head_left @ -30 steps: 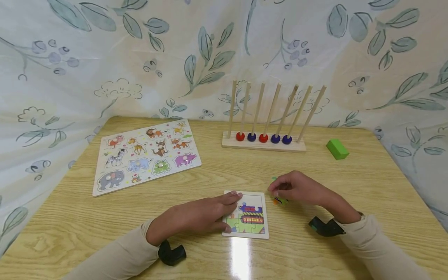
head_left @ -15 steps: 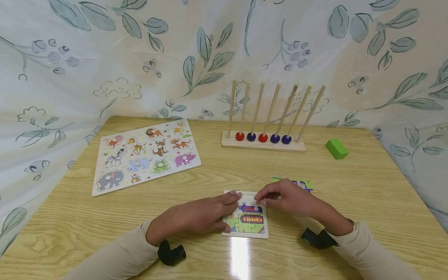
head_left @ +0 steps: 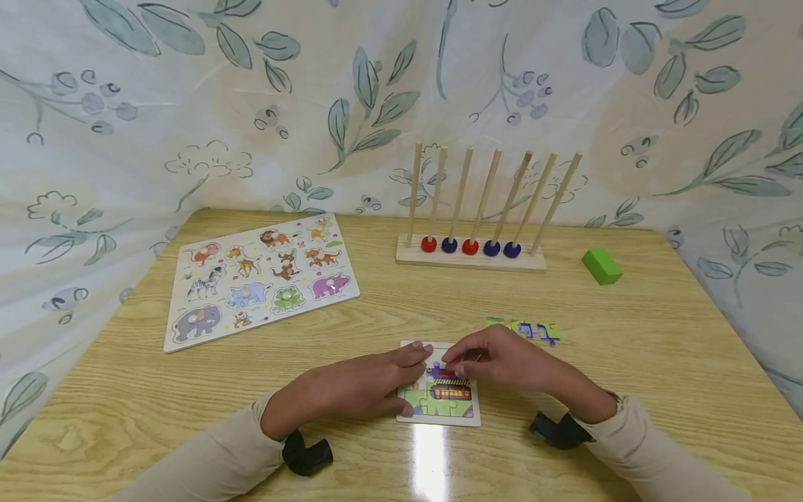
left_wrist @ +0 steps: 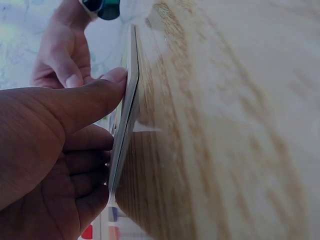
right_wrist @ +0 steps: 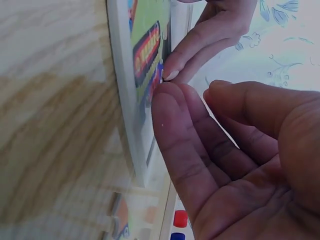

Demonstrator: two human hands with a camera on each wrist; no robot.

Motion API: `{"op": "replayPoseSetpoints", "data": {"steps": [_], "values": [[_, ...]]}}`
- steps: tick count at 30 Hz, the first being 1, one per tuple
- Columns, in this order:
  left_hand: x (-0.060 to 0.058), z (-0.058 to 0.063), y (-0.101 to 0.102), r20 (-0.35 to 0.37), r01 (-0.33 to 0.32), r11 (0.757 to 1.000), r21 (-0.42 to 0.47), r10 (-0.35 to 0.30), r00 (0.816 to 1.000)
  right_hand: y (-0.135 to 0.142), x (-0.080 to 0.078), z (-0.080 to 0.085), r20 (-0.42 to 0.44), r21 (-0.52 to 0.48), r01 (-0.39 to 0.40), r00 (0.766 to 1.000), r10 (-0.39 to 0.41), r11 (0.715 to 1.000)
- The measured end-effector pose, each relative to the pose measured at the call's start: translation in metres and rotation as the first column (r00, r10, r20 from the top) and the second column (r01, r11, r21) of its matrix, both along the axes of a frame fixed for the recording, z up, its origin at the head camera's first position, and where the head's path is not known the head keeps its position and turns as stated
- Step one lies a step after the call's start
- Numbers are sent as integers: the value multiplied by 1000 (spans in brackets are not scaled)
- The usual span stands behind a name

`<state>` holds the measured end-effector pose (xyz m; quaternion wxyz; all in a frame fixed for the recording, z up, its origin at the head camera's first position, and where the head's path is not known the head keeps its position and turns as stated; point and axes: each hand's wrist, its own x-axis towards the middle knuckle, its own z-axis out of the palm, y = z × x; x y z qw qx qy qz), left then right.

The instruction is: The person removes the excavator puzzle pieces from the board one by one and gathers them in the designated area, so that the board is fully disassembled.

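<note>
Although the near half of the puzzle tray (head_left: 439,421) is covered by seated pieces (head_left: 447,410), pale bottom is seen along its far part, where care is judged to be needed now. The tray lies flat on the wooden table (head_left: 370,460), its left edge pressed by the left hand (head_left: 364,383), whose fingers are laid loosely across it with nothing grasped. Over the far right corner the right hand (head_left: 511,359) is poised, thumb and fingers bent; whether a piece is pinched there cannot be told, as none shows at the fingertips. Any piece is best lowered level, its tabs matched to the neighbouring notches and pressed by one fingertip, since seated pieces could be lifted by a slanted push. Firm pressure at the left edge should be maintained so that the tray is not slid. Just beyond the right hand, loose pieces (head_left: 526,331) are spread on the table. Farther off, an animal board (head_left: 314,303) is laid at the left, a green block (head_left: 601,266) at the right, and between them a peg stand (head_left: 439,259) is set before a leaf-patterned cloth (head_left: 376,174).
</note>
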<state>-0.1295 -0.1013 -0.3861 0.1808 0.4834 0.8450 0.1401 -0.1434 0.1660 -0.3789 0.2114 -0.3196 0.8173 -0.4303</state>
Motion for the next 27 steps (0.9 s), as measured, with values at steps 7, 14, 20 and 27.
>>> {"op": "replayPoseSetpoints", "data": {"steps": [7,14,20,27], "values": [[1,2,0,15,-3,1000,0,3,1000,-1,-1,-1,38,3,16,999,-16,1000],[0,3,1,23,-8,1000,-10,8,1000,-1,-3,-2,23,44,7,1000,-8,999],[0,3,0,23,-2,1000,6,2,1000,0,-4,-3,29,60,-33,999,31,998],[-1,2,0,29,-5,1000,23,4,1000,0,-6,-3,61,35,-70,996,67,997]]}}
